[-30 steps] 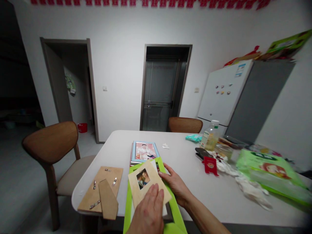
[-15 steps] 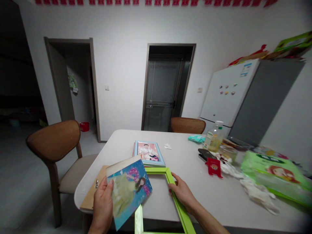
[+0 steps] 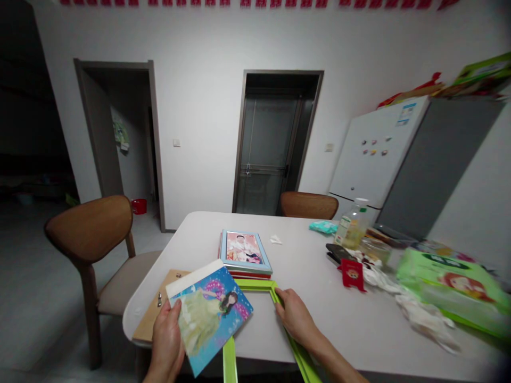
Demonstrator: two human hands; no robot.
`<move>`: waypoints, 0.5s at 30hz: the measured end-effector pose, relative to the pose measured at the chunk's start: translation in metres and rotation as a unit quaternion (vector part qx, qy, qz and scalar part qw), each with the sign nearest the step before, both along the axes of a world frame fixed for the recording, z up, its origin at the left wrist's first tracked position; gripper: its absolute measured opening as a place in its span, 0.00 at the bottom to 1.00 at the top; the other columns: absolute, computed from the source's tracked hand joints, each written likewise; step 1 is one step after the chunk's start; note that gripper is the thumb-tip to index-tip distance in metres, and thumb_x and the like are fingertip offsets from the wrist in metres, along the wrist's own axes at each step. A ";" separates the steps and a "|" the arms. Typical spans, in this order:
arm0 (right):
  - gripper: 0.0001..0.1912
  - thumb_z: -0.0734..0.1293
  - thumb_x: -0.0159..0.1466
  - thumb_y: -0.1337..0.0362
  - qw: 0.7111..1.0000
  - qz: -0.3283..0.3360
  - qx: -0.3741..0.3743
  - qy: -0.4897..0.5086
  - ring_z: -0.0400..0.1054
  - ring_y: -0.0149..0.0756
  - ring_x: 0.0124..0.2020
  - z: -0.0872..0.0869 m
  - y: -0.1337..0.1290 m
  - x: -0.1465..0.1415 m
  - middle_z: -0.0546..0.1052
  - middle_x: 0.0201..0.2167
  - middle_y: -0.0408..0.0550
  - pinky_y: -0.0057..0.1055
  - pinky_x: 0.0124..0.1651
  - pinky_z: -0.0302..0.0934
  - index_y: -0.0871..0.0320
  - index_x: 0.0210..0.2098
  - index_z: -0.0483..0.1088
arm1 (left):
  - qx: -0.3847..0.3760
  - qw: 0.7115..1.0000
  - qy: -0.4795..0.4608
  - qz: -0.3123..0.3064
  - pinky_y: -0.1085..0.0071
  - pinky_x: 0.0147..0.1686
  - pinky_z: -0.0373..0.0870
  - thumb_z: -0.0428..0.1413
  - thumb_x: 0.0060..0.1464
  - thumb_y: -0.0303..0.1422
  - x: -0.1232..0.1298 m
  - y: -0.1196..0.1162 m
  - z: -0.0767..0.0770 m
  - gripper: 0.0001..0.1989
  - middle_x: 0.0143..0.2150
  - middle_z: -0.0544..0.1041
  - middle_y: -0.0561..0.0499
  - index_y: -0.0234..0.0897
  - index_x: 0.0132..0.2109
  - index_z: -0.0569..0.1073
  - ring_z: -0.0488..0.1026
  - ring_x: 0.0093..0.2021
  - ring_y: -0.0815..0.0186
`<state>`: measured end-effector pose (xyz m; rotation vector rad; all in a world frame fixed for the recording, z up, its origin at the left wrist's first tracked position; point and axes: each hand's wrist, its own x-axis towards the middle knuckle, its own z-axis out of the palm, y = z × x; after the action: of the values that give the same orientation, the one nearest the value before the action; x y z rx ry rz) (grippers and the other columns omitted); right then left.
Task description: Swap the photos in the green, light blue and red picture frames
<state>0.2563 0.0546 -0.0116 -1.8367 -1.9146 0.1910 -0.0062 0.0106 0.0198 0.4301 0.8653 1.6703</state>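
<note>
My left hand [image 3: 166, 335] grips the left edge of a blue picture card [image 3: 215, 314] showing a figure in a pale dress, with a cream strip along its top. The card covers part of a bright green empty frame [image 3: 255, 285] at the table's near edge. Fingers of my right hand [image 3: 297, 319] close round the frame's right side near its upper corner. Beyond the frame, a light blue framed picture [image 3: 244, 252] lies on top of a red-edged one. A brown backing board [image 3: 154, 311] with metal clips rests left of the card, partly behind my left hand.
On the table's right are a bottle [image 3: 351, 226], a dark wallet [image 3: 338, 252], a red card [image 3: 353, 275], crumpled tissues [image 3: 427, 322] and a green tissue pack [image 3: 451, 282]. Wooden chairs stand at the left [image 3: 91, 229] and far side [image 3: 309, 205].
The card in my left hand has tilted flatter, showing its picture more fully. My right hand and the green frame have shifted slightly down.
</note>
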 end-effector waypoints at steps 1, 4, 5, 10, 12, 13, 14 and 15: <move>0.17 0.57 0.53 0.70 1.000 0.001 -0.011 -0.022 0.64 0.39 0.36 0.001 -0.001 -0.001 0.70 0.32 0.56 0.30 0.42 0.55 0.66 0.41 0.67 | -0.008 1.000 -0.001 -0.001 0.68 0.33 0.71 0.52 0.44 0.24 0.001 0.000 -0.001 0.09 0.25 0.76 0.54 0.37 0.35 0.67 0.75 0.32 0.62; 0.16 0.56 0.55 0.69 0.998 -0.007 -0.035 -0.047 0.64 0.37 0.33 0.007 -0.002 -0.003 0.69 0.33 0.55 0.29 0.39 0.55 0.65 0.41 0.67 | -0.012 1.000 -0.004 -0.001 0.68 0.33 0.71 0.52 0.44 0.23 0.001 0.002 -0.001 0.08 0.24 0.76 0.55 0.37 0.34 0.68 0.75 0.32 0.62; 0.16 0.57 0.55 0.68 0.998 -0.010 -0.036 -0.048 0.64 0.37 0.34 0.010 -0.002 -0.004 0.68 0.33 0.56 0.30 0.39 0.55 0.64 0.41 0.67 | -0.010 1.000 -0.006 -0.002 0.68 0.33 0.71 0.52 0.44 0.23 0.001 0.002 0.000 0.08 0.24 0.76 0.55 0.37 0.34 0.68 0.75 0.32 0.62; 0.15 0.63 0.51 0.65 0.998 0.029 0.029 0.039 0.59 0.45 0.43 0.035 -0.018 -0.018 0.67 0.42 0.57 0.36 0.46 0.52 0.61 0.38 0.70 | 0.012 0.999 -0.031 0.002 0.66 0.35 0.71 0.52 0.43 0.24 0.005 0.002 0.021 0.09 0.23 0.76 0.55 0.37 0.35 0.69 0.75 0.32 0.62; 0.14 0.64 0.51 0.61 0.979 0.127 -0.035 0.156 0.62 0.43 0.41 0.046 -0.031 -0.031 0.70 0.39 0.54 0.35 0.44 0.54 0.59 0.36 0.70 | 0.030 0.999 -0.035 0.014 0.66 0.36 0.71 0.51 0.43 0.25 0.009 0.001 0.033 0.10 0.24 0.76 0.55 0.37 0.36 0.69 0.75 0.33 0.61; 0.15 0.64 0.51 0.59 0.952 0.181 -0.098 0.227 0.63 0.41 0.38 0.050 -0.038 -0.039 0.71 0.37 0.52 0.34 0.41 0.56 0.59 0.36 0.70 | 0.038 0.998 -0.034 0.019 0.65 0.36 0.71 0.51 0.43 0.25 0.011 0.001 0.038 0.10 0.24 0.76 0.55 0.37 0.37 0.69 0.75 0.33 0.61; 0.15 0.63 0.52 0.57 0.912 0.227 -0.161 0.302 0.64 0.39 0.36 0.053 -0.044 -0.048 0.72 0.35 0.50 0.33 0.38 0.58 0.58 0.36 0.70 | 0.047 0.998 -0.033 0.021 0.65 0.36 0.71 0.52 0.43 0.26 0.014 0.001 0.042 0.11 0.25 0.76 0.54 0.37 0.37 0.69 0.75 0.33 0.61; 0.16 0.62 0.53 0.55 0.869 0.237 -0.200 0.385 0.65 0.38 0.35 0.053 -0.049 -0.056 0.72 0.35 0.49 0.31 0.34 0.59 0.58 0.36 0.69 | 0.055 0.998 -0.030 0.016 0.65 0.36 0.71 0.52 0.43 0.26 0.017 0.000 0.045 0.11 0.25 0.77 0.54 0.37 0.38 0.69 0.75 0.33 0.60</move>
<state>0.2002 0.0055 0.0418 -1.1474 -1.7316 1.3499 0.0111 0.0107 0.0647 0.4393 0.7424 1.7577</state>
